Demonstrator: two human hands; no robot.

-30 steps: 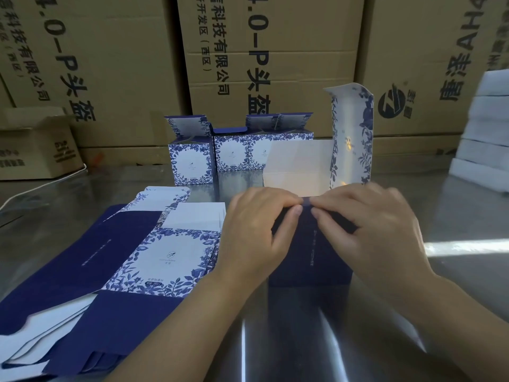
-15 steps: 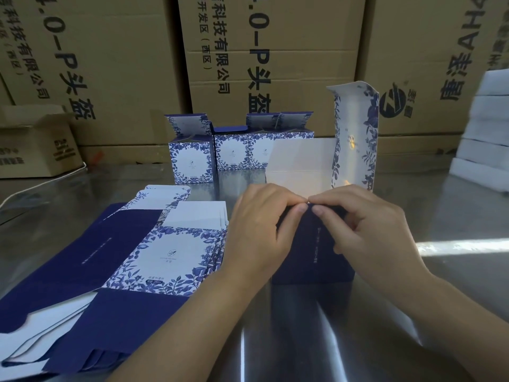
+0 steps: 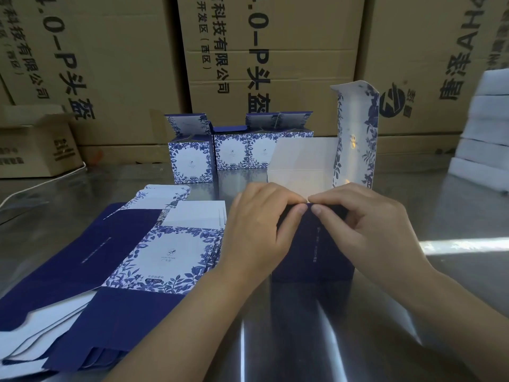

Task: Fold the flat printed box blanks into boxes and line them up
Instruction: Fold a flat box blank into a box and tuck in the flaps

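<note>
brown cartons (image 3: pixel 275 51): stacked behind | steel tabletop (image 3: pixel 454 216): carries all stock | flat blanks (image 3: pixel 154 257): fanned pile, near left | half-folded box (image 3: pixel 311 244): centre, navy panel facing, floral flap upright at right | folded boxes (image 3: pixel 234 153): row at back, lids open | left hand (image 3: pixel 259 232), right hand (image 3: pixel 366 230): each pinching half-folded box's top edge, fingertips meeting
</note>
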